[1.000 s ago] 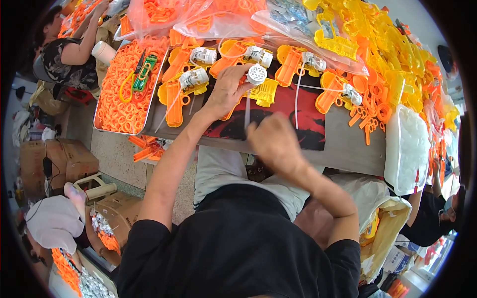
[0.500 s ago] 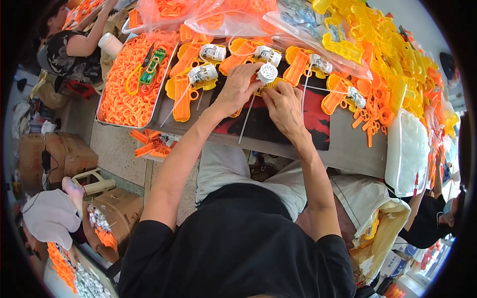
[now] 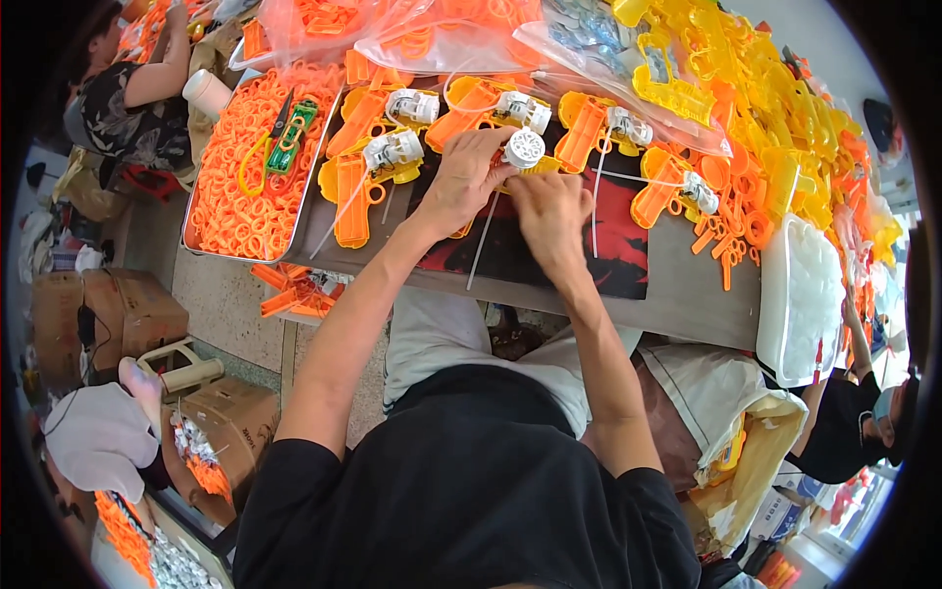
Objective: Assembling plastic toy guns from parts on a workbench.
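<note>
Over the dark red-and-black mat [image 3: 628, 240], my left hand [image 3: 463, 187] grips a partly assembled toy gun, mostly covered by my hands. A white round slotted part [image 3: 525, 147] sticks up from it beside my left fingertips, and a bit of yellow shell [image 3: 542, 167] shows behind my right fingers. My right hand [image 3: 548, 211] is closed against the near side of that shell, its fingertips hidden. A thin white tube [image 3: 483, 240] hangs down between my hands. Several similar orange-and-yellow toy guns [image 3: 471, 110] with white mechanisms lie around the mat.
To the left, a metal tray [image 3: 188, 221] holds orange rings, with yellow-handled scissors [image 3: 257, 162] and a green tool [image 3: 292, 142] on top. Yellow shells [image 3: 765, 108] heap up at right, above a white bin [image 3: 800, 294]. Other people work on both sides.
My right hand has turned and its fingers have curled in closer to the toy gun. My left hand keeps its hold. The whole view has shifted slightly.
</note>
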Demonstrator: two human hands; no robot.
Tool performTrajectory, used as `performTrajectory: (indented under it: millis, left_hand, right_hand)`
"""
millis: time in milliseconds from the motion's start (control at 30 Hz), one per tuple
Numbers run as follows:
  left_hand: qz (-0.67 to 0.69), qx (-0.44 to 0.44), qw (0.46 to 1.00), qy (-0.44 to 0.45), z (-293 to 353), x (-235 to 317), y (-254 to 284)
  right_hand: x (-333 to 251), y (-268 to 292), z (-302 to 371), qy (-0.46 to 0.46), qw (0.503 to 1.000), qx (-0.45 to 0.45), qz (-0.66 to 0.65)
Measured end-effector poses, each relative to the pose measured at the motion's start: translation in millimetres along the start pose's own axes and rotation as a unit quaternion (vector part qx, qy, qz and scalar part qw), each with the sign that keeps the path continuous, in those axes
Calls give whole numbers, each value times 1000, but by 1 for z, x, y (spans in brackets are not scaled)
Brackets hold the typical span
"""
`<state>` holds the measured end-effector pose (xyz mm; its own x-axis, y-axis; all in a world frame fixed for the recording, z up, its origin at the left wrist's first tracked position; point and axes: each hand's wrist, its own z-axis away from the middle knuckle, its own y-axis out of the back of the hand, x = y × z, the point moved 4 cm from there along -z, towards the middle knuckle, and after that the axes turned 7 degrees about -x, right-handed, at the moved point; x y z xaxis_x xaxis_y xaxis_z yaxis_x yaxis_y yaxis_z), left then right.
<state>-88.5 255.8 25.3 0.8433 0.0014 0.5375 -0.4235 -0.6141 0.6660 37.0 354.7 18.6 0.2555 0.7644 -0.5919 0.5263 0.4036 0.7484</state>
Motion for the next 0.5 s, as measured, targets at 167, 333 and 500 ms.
performTrajectory:
  millis: [167, 333, 500]
  left_hand:
    - [-2, -14, 1000, 1, 1, 4, 2]
    - [17, -9, 1000, 1, -4, 2, 3]
    - [208, -75, 971, 92, -12, -5, 28]
  right_hand:
    - [-4, 31, 11, 81, 995, -17, 61]
    - [6, 35, -8, 137, 980, -63, 128]
    - [-1, 48, -10, 112, 983, -55, -136]
